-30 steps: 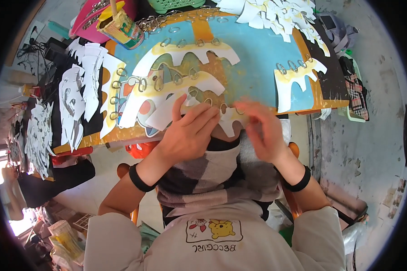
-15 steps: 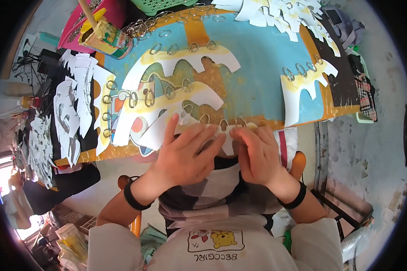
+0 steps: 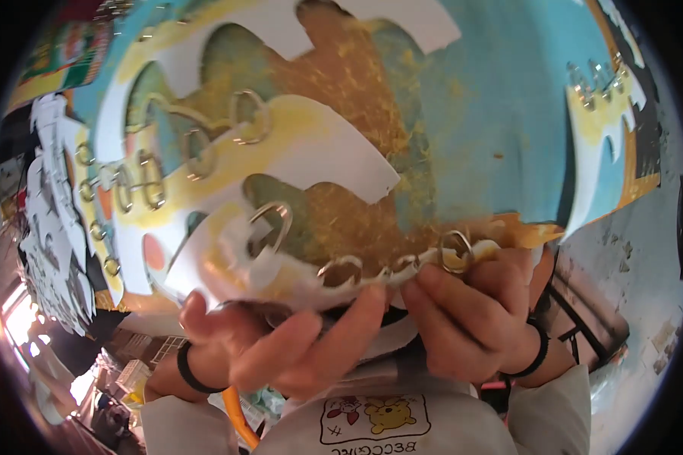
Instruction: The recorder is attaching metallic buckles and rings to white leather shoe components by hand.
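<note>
A white cut-out strip point(image 3: 334, 297) with a yellowish glued edge and metal rings lies along the table's front edge, close to me. My left hand point(image 3: 288, 345) has its index finger on the strip's near edge; its thumb is hidden and the other fingers are slightly spread. Beside it, my right hand point(image 3: 478, 322) pinches the strip, fingers bent together. Just above the right fingertips stands a metal ring point(image 3: 454, 252). Another ring point(image 3: 340, 269) sits above the left index finger. A larger ring point(image 3: 273, 226) stands further left, at a whitish, blurred patch.
Further ringed white cut-outs point(image 3: 326, 144) lie on the blue and brown table top point(image 3: 493, 144). One more ringed cut-out point(image 3: 603, 121) is at the right. Piled white pieces point(image 3: 49, 212) fill the left side. A green and red tin point(image 3: 68, 49) stands at the upper left.
The view has come much closer to the table, so the cut-outs look larger. Both hands remain at the strip, and my left fingers have shifted lower along its near edge.
</note>
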Demonstrator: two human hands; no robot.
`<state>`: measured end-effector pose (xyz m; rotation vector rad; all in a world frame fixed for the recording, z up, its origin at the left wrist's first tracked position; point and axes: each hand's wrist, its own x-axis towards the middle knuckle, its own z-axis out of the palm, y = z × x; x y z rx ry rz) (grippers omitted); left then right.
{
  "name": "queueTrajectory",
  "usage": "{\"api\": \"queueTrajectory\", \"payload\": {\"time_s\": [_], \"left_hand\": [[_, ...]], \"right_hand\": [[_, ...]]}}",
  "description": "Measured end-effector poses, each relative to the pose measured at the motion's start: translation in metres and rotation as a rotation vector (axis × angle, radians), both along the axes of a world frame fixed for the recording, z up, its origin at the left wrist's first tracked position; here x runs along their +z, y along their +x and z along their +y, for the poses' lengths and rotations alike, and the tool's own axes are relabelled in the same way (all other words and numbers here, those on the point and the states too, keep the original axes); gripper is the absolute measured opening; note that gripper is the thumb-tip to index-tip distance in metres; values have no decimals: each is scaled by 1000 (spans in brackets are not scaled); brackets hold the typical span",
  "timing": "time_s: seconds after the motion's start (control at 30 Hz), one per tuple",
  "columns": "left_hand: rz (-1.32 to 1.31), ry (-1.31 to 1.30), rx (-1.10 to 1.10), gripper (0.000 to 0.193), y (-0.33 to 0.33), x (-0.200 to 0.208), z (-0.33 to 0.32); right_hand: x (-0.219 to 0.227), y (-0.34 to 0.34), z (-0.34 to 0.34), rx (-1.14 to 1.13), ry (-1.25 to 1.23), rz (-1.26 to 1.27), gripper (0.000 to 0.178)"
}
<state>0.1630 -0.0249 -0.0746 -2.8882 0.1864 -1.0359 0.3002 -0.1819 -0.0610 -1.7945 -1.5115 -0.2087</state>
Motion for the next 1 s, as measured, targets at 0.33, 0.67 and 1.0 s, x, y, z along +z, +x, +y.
{"api": "queueTrajectory", "payload": {"time_s": [0.33,0.67,1.0], "left_hand": [[-133,231,116,36,13,16,4],[317,-307,96,31,-11,43,-22],[160,-423,218,45,-32,61,-44]], "right_hand": [[4,3,6,17,51,-15,23],[59,27,-3,-119,97,705,25],[60,13,12,27,-254,586,16]]}}
